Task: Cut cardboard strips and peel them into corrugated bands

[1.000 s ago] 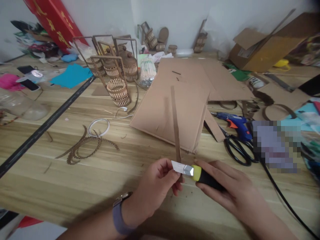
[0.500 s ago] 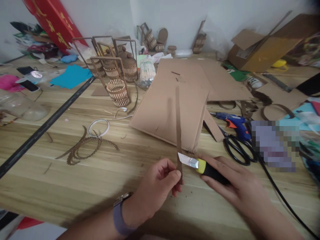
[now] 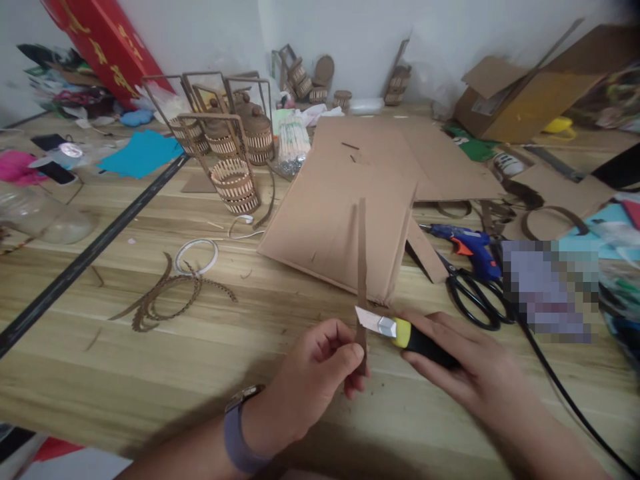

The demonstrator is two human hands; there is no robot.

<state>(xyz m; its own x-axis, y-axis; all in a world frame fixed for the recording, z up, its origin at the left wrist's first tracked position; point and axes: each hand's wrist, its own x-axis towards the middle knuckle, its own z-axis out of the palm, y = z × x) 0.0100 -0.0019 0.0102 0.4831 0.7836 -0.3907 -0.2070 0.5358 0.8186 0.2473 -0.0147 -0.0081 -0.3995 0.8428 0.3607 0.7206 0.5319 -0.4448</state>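
Between thumb and fingers, my left hand (image 3: 325,360) pinches the lower end of a narrow brown cardboard strip (image 3: 363,260), which points away from me over the cardboard sheet. My right hand (image 3: 465,353) is wrapped round a utility knife (image 3: 403,332) with a black and yellow handle. Its blade (image 3: 370,319) lies across the strip just above my left thumb; whether it cuts into the strip I cannot tell. Under the strip's far part is a large flat piece of cardboard (image 3: 300,227).
Black-handled scissors (image 3: 475,300) and a blue glue gun (image 3: 465,247) lie to the right, beside a black cable (image 3: 560,387). Curled corrugated strips (image 3: 165,300) and a tape ring (image 3: 197,257) are at left. Small handled baskets (image 3: 235,183) stand behind them. A cardboard box (image 3: 535,87) sits back right.
The strip's far end has come nearer to me and swung slightly right. Both hands keep their grips and have barely moved.
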